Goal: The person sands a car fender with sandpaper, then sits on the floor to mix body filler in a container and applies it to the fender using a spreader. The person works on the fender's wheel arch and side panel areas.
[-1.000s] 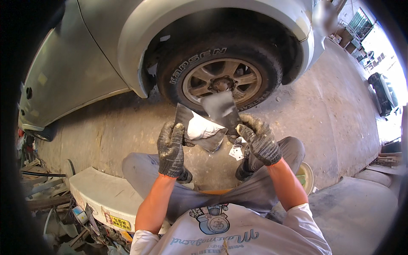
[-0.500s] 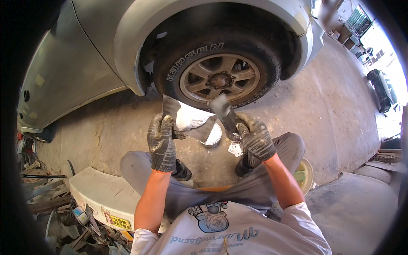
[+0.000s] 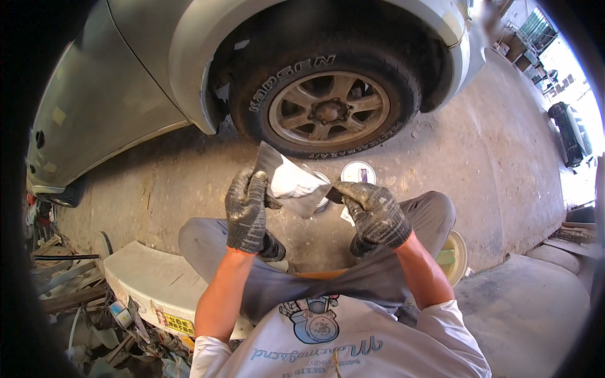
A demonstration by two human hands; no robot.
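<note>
In a grey work glove, my left hand point(image 3: 246, 211) is closed on the left edge of a thin dark flat plate point(image 3: 266, 157). A thick heap of white putty point(image 3: 293, 180) is spread over the plate's face. My gloved right hand point(image 3: 378, 215) grips a dark putty knife point(image 3: 336, 193), whose blade meets the plate's right corner. Whether that blade lies on the putty or behind the plate is hard to tell. Behind the plate a white-topped can point(image 3: 322, 204) stands on the floor, mostly hidden. Another round white lid or can point(image 3: 358, 172) sits just beyond my right hand.
A car's front wheel point(image 3: 329, 112) and fender fill the far side. A detached pale bumper point(image 3: 151, 264) lies at my left, beside scrap debris point(image 3: 94, 340). At my right are a round yellowish tub point(image 3: 459, 259) and a grey panel point(image 3: 523, 302). Another car point(image 3: 569, 133) stands far right.
My right hand has brought the putty knife left and down from above, to the plate's right corner. The plate has shifted slightly right. The far white lid, hidden before, now shows.
</note>
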